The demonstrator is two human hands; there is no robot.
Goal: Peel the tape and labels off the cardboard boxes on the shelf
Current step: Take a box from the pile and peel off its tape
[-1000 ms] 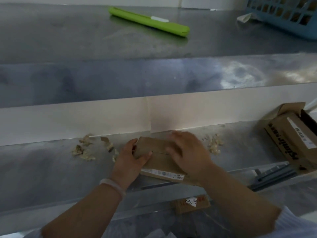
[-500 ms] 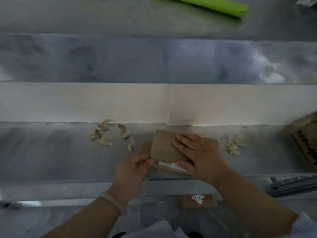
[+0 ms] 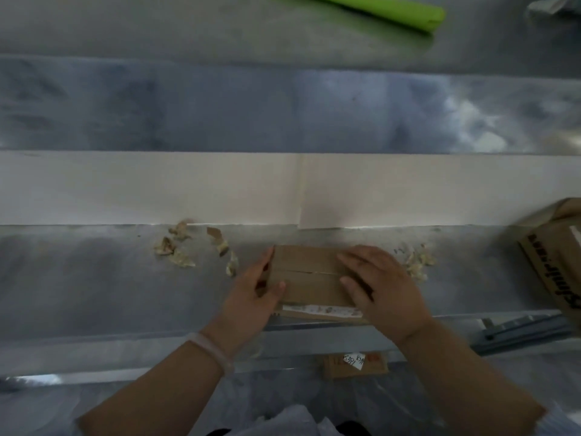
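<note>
Here, in the head view, a small cardboard box (image 3: 311,278) sits mid-shelf (image 3: 94,278), near the front edge. The left hand (image 3: 251,297) has its grip closed round the box's left end, thumb on top. The right hand (image 3: 383,291) lies flat on the top, fingers straight, gripping nothing. Peeled scraps (image 3: 176,253) litter the shelf on both sides, so work looks well underway. A white label strip (image 3: 320,309) is not yet off the front face, and a second box (image 3: 556,272) at the right seems unpeeled.

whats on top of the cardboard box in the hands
On the cardboard box: left hand gripping its left end, thumb on top; right hand lying over the right part. Between them bare cardboard with a seam. Under the right hand is hidden.
</note>
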